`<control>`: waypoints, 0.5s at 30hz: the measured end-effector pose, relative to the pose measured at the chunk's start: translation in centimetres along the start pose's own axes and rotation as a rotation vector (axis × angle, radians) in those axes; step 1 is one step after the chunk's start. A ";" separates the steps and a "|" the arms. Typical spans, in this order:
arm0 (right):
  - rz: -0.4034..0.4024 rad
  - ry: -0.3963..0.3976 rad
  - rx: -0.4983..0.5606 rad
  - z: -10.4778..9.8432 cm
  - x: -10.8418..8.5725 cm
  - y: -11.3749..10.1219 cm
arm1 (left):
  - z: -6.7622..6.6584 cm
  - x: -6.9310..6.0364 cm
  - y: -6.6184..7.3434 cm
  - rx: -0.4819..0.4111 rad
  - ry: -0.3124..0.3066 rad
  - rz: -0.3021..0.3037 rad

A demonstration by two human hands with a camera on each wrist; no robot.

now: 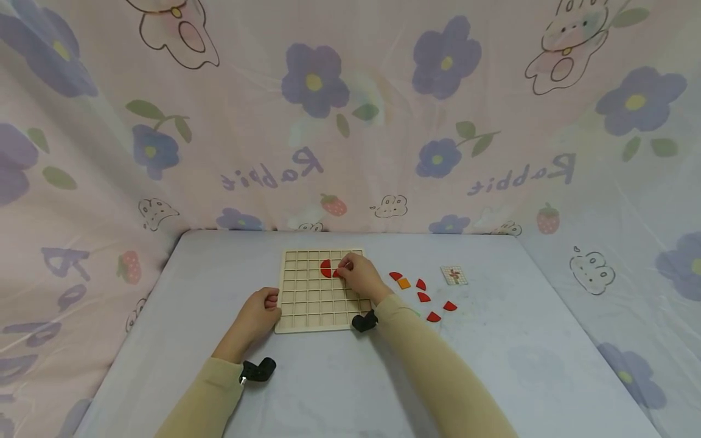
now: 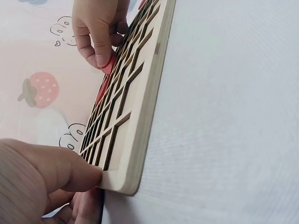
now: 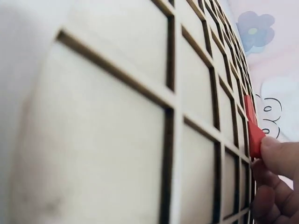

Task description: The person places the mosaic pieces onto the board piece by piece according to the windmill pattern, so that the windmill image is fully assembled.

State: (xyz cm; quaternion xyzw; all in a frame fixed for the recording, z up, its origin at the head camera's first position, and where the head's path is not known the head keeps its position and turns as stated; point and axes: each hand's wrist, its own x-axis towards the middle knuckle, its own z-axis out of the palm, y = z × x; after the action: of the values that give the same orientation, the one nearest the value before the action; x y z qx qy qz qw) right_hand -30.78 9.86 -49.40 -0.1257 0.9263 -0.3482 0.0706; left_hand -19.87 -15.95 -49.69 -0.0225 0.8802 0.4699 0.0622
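A pale wooden grid board lies on the white table. At its left edge my left hand grips the rim, with the thumb on top near a corner. My right hand reaches over the upper right part of the board. Between thumb and fingers it pinches a red quarter-circle piece, held at a grid cell. Just left of that piece, other red pieces sit in the grid, forming a rounded shape. The right hand covers some cells behind it.
Right of the board lie several loose red quarter-circle pieces and an orange square. A green bit shows beside the right sleeve. Farther right is a small patterned card. A printed curtain surrounds the table.
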 end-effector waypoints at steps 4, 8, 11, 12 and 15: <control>-0.030 0.011 -0.044 0.1 0.1 -0.1 | 0.0 -0.1 0.1 -0.006 0.001 0.006; -0.043 0.019 -0.071 0.2 0.1 -0.4 | 0.0 -0.1 0.2 -0.005 0.004 0.005; -0.022 0.027 -0.064 0.3 -0.1 -0.5 | 0.0 -0.2 0.2 -0.006 0.006 0.002; -0.011 0.033 -0.064 0.3 -0.2 -0.6 | 0.0 -0.2 0.3 -0.008 0.006 0.000; 0.018 0.055 -0.062 0.3 -0.4 -0.7 | 0.0 -0.2 0.3 -0.010 0.006 -0.002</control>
State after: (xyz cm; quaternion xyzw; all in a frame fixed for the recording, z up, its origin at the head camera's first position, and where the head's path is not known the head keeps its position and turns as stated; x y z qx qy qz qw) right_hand -30.23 9.30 -49.18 -0.1098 0.9394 -0.3219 0.0443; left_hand -19.66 -15.76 -49.39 -0.0252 0.8779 0.4743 0.0600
